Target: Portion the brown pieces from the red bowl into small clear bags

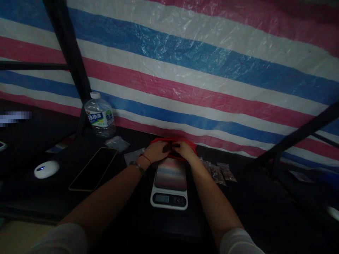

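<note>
Both my hands reach past a white digital kitchen scale (169, 183) into an open red bag (192, 145) at the foot of the striped sheet. My left hand (157, 151), with a red string and a beaded bracelet at the wrist, has its fingers curled at dark brown contents. Facing it, my right hand (184, 150) is bent inward with its fingertips closed together at the same dark stuff. What exactly each one pinches is too dark to make out. The scale's shiny plate bears nothing, and its display is lit but hard to read.
Small clear bags of brown dried bits (218, 174) lie right of the scale. Clear plastic bags (118, 144), a phone (94, 169), a white mouse (47, 169) and a large plastic bottle (100, 116) are at left. Dark slanted frame posts (71, 53) stand before the striped sheet (185, 70).
</note>
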`<state>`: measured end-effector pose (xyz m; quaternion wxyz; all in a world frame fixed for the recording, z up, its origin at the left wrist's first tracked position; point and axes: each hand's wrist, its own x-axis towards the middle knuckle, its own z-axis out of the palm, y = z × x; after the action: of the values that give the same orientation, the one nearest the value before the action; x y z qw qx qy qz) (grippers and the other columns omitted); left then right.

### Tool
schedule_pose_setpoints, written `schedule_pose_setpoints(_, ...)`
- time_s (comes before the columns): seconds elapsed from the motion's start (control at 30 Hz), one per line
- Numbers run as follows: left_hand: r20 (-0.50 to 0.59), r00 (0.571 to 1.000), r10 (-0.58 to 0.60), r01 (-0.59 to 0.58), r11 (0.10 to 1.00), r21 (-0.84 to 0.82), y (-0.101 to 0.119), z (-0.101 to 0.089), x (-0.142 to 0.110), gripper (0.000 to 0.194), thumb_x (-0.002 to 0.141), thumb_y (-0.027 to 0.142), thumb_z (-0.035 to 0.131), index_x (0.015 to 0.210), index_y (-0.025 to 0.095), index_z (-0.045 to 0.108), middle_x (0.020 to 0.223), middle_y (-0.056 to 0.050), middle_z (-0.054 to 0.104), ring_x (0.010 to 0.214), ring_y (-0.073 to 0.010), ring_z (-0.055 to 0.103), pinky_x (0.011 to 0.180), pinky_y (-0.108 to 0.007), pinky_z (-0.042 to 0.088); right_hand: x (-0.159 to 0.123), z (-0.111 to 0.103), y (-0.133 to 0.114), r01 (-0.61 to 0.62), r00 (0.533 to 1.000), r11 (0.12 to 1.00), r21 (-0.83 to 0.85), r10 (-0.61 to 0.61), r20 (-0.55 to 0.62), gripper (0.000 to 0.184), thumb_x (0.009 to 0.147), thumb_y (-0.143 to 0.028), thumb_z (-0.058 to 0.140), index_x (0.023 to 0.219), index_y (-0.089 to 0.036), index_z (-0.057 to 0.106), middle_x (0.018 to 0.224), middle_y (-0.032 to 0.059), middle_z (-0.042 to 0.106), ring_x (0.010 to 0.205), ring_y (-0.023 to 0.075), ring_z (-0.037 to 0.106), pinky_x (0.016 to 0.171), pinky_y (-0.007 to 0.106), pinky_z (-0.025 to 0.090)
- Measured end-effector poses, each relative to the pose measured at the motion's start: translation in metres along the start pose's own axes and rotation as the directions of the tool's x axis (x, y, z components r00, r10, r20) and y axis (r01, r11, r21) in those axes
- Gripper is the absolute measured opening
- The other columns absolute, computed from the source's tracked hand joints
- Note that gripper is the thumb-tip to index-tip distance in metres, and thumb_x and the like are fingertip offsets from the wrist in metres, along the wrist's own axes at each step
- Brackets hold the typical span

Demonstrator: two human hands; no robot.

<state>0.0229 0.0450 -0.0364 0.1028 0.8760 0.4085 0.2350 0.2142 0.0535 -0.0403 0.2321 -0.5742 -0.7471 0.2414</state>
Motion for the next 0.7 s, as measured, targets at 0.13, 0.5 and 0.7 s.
schedule_pose_setpoints(0.13,-0.021,0.999,0.024,-0.024,1.000,0.005,-0.004,0.010,0.000,0.025,0.086,0.035,0.051,0.096,0.019,0.068,0.099,-0.008,0.071,0.091,-0.0224,0.066,0.084,-0.033,0.051,-0.003,-0.001,-0.006,0.097,0.995,0.975,0.201,-0.091,-0.038,0.022,0.081,-0.020,0.057,0.095,-0.017,0.074,0.088,0.0035,0.074,0.076,0.0171,0.066,0.069,0.025,0.048)
schedule_pose_setpoints(0.5,-0.075,0.996,-0.056,0.054,0.998,-0.038,-0.005,0.016,-0.001,0.027,0.084,0.035,0.055,0.103,0.019,0.065,0.102,-0.008,0.069,0.097,-0.0239,0.065,0.087,-0.035,0.050,-0.003,0.005,-0.013,0.198,0.980,0.955,0.220,-0.192,-0.052,0.022,0.079,-0.014,0.059,0.099,-0.017,0.069,0.092,0.0049,0.071,0.083,0.0161,0.065,0.077,0.028,0.049)
schedule_pose_setpoints(0.7,-0.056,0.998,-0.027,0.023,0.998,-0.062,-0.002,0.015,-0.001,0.027,0.085,0.032,0.054,0.106,0.018,0.063,0.109,-0.009,0.067,0.101,-0.0228,0.063,0.091,-0.034,0.048,-0.001,0.009,-0.013,0.112,0.977,0.975,0.190,-0.073,-0.201,0.030,0.071,-0.013,0.068,0.100,-0.017,0.062,0.090,0.0027,0.068,0.079,0.0145,0.064,0.071,0.026,0.049)
